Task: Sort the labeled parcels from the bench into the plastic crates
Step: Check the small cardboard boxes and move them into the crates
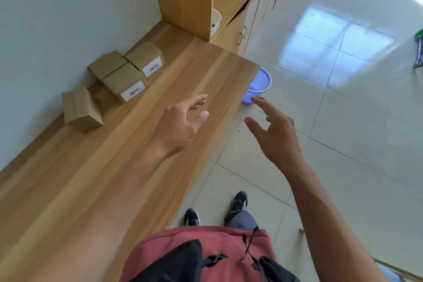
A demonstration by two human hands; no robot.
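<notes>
Closest to the lens is the person's red top with black straps (206,256), and below it 2 dark trainers (215,213) on the tiled floor (343,144). Both arms reach forward with nothing in them: the left hand (183,123) hovers over the wooden bench (137,144) with fingers loosely spread, and the right hand (274,128) hangs past the bench edge above the floor, fingers also spread and slightly bent. All 4 cardboard parcels (119,80) sit on the far-left part of the bench by the wall, well apart from either hand. 3 of them huddle together, 2 showing white barcode labels (146,78) on the side turned toward the bench's right edge; the 4th box (80,107) stands alone nearer the camera, label side not visible. They look close to cubes, so no long axis is plain, though each is turned at an angle to the bench edge. Only 1 container shows on the floor, a round blue basket (259,86) at the bench's far right corner (no crate holding parcels is in view), so the sorting seems barely begun.
</notes>
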